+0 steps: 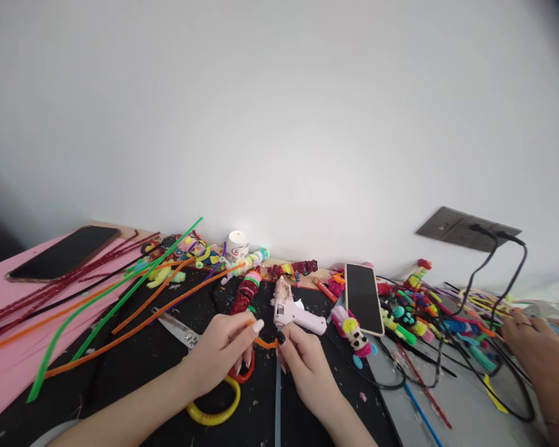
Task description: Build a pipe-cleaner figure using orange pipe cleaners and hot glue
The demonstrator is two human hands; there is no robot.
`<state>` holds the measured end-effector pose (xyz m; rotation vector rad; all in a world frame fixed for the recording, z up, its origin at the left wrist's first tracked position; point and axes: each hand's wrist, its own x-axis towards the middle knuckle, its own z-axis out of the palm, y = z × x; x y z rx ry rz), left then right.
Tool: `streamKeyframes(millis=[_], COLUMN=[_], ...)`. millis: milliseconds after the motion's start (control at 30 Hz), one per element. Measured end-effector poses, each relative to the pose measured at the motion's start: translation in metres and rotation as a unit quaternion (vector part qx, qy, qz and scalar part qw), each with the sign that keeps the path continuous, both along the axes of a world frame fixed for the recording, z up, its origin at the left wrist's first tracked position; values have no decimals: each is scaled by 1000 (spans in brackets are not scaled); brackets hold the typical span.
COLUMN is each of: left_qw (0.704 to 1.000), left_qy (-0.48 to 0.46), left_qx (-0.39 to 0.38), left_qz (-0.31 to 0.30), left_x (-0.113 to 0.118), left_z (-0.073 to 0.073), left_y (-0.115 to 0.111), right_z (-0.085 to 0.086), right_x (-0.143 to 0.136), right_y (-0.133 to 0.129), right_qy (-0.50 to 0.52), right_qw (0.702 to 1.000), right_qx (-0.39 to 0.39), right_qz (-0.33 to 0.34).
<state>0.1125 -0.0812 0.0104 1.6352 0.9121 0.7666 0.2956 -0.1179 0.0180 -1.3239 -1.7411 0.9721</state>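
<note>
Hands (221,349) near scissors (189,337), glue gun (300,317)

Counting from one glue gun (302,318), which is lying at the hub of the clock, one left hand (226,347) at eight and one right hand (307,363) at six are holding one orange stem (266,343). One pair of scissors (187,337) is lying at eight. Two phones are resting: one dark phone (64,253) at nine, one pale-edged phone (364,299) at three. One white cylinder (238,246) is standing toward half past ten. One outlet plate (442,227) is carrying two plugs (482,231) at two. Two green stems (116,310) are stretching at nine; one blue stem (422,413) is lying at four. At least one co-worker's hand (531,347) is showing at three. Fuzzy craft pieces (405,316) are tangling too closely for counting.
</note>
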Motion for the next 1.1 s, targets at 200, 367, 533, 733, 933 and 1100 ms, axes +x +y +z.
streamKeyframes(millis=[200, 367, 533, 733, 933, 1100], left_qw=[999, 998, 998, 999, 998, 997], left_qy=[21, 34, 35, 40, 28, -19], left_qx=[29, 40, 26, 2, -27, -70], left_qz=[20, 33, 36, -13, -44, 1], left_x=[1, 2, 1, -1, -1, -1], left_z=[-2, -3, -4, 1, -1, -3], left_y=[-2, -3, 0, 4, 5, 7], right_z=[-5, -11, -2, 11, 12, 0], right_x=[1, 3, 6, 13, 15, 14], right_y=[-2, -1, 1, 1, 2, 3], right_qy=[42, 43, 42, 14, 41, 118], right_qw=[999, 999, 999, 995, 992, 991], right_qx=[-6, -4, -3, -29, -34, -44], right_qz=[1, -4, 25, 89, 111, 53])
